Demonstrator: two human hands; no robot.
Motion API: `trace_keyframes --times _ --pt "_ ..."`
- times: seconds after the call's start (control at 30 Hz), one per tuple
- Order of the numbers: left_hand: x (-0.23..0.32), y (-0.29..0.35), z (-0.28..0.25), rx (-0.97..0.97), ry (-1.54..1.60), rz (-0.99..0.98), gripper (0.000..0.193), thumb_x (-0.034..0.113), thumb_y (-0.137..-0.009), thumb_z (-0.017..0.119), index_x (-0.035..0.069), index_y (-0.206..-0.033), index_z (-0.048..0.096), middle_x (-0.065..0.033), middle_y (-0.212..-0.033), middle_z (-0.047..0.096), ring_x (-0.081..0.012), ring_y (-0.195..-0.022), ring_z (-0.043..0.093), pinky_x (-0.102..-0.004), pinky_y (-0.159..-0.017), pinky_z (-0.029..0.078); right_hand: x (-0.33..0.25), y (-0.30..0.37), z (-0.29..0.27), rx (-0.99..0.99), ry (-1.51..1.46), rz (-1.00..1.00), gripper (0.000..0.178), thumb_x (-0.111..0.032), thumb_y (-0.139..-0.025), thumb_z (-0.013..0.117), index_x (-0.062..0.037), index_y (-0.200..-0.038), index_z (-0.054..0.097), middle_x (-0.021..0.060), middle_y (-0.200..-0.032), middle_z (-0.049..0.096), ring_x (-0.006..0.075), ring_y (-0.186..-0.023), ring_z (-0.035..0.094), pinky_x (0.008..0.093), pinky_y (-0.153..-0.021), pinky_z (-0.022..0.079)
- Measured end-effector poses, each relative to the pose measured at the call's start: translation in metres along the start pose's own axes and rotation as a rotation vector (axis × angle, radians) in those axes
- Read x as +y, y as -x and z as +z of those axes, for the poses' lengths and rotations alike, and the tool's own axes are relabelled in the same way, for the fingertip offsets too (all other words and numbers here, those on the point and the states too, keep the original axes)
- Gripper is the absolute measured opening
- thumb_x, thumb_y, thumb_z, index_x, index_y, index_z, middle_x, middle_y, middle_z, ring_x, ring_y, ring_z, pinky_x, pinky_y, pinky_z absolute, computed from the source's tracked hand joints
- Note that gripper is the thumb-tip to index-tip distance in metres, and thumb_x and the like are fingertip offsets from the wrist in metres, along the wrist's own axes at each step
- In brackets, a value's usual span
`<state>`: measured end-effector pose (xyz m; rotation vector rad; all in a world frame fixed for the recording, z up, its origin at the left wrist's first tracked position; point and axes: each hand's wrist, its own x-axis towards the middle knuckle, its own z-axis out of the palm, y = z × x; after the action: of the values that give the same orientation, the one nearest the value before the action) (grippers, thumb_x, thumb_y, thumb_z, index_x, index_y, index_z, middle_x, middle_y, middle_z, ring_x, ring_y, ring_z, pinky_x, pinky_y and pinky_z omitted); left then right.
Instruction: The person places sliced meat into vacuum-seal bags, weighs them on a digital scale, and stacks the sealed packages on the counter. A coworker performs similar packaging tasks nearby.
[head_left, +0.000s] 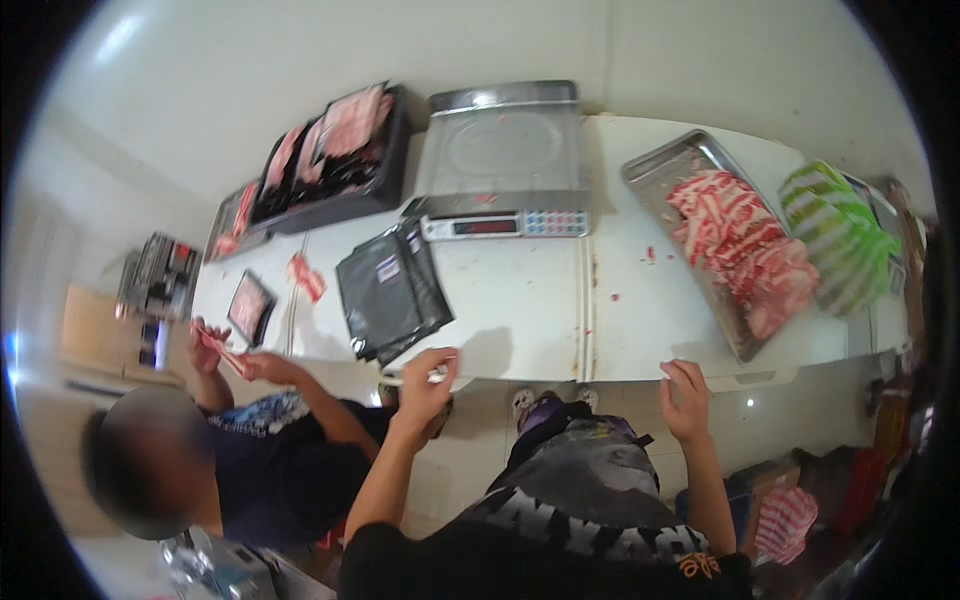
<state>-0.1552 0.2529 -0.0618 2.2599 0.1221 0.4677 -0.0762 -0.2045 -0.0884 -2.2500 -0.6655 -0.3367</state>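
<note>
My left hand [426, 388] is at the table's front edge, just below a stack of flat black plastic bags [385, 285] with a small pale label. Its fingers are curled closed around something small and whitish that I cannot make out. Over by the front edge to the right, my right hand [686, 402] has loosely bent fingers, apart and holding nothing. Beyond it lies a metal tray [655, 175] heaped with sliced marbled red meat [735, 235]. Between the two sides, at the back, stands a digital scale [505, 150] with a bare steel platform.
A black bin [385, 190] of packed meat slices stands back left. A small black tray of meat [250, 305] and a loose meat piece [306, 278] lie nearer. A co-worker's hands [225, 350] hold a meat strip. A green-striped bag [840, 240] lies far right.
</note>
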Motion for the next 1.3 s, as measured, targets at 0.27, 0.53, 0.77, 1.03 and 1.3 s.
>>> trace_keyframes --times 0.27,0.53,0.77,1.03,1.3 --pt "-0.102 -0.027 0.014 0.261 -0.11 0.339 0.021 0.002 -0.083 0.073 0.008 -0.102 0.078 -0.0108 -0.091 0.075 -0.0286 -0.085 0.071 -0.0429 -0.077 0.053 0.031 -0.029 0.077 -0.309 0.07 -0.36 0.045 -0.009 -0.083 0.07 -0.0086 -0.128 0.069 0.0199 -0.126 0.063 0.0429 -0.121 0.058 0.0573 -0.109 0.045" --pt "-0.244 -0.004 -0.058 0.001 -0.866 0.433 0.056 0.046 -0.096 0.075 0.002 -0.131 0.071 -0.0206 -0.126 0.073 -0.0363 -0.113 0.069 -0.0473 -0.104 0.053 0.051 -0.05 0.111 -0.235 0.157 -0.433 0.037 -0.012 -0.091 0.066 -0.0097 -0.128 0.062 0.0165 -0.135 0.054 0.0366 -0.13 0.051 0.0516 -0.111 0.041" --pt "-0.275 -0.019 -0.033 0.352 -0.108 -0.155 0.075 0.062 -0.086 0.078 0.017 -0.144 0.063 -0.0159 -0.125 0.072 -0.0364 -0.117 0.066 -0.0554 -0.114 0.043 0.024 -0.031 0.1 -0.137 0.259 -0.277 0.037 -0.011 -0.089 0.068 -0.0098 -0.124 0.058 0.0153 -0.13 0.053 0.0378 -0.128 0.051 0.0513 -0.107 0.042" --pt "-0.231 -0.061 -0.023 0.56 0.119 0.173 0.035 0.023 -0.097 0.07 -0.002 -0.123 0.069 -0.0257 -0.125 0.065 -0.0415 -0.113 0.064 -0.0517 -0.103 0.05 0.031 -0.046 0.108 -0.211 0.187 -0.316 0.039 -0.013 -0.088 0.072 -0.0084 -0.124 0.059 0.0157 -0.134 0.054 0.0373 -0.13 0.051 0.0518 -0.108 0.042" --pt "0.038 -0.043 0.085 -0.627 -0.301 0.677 0.035 0.008 -0.075 0.07 0.011 -0.109 0.075 -0.0089 -0.121 0.069 -0.0356 -0.135 0.054 -0.0591 -0.122 0.035 0.047 -0.04 0.086 -0.052 -0.641 0.273 0.05 -0.011 -0.101 0.068 -0.0067 -0.147 0.049 0.0091 -0.142 0.053 0.0181 -0.119 0.059 0.0331 -0.096 0.052"
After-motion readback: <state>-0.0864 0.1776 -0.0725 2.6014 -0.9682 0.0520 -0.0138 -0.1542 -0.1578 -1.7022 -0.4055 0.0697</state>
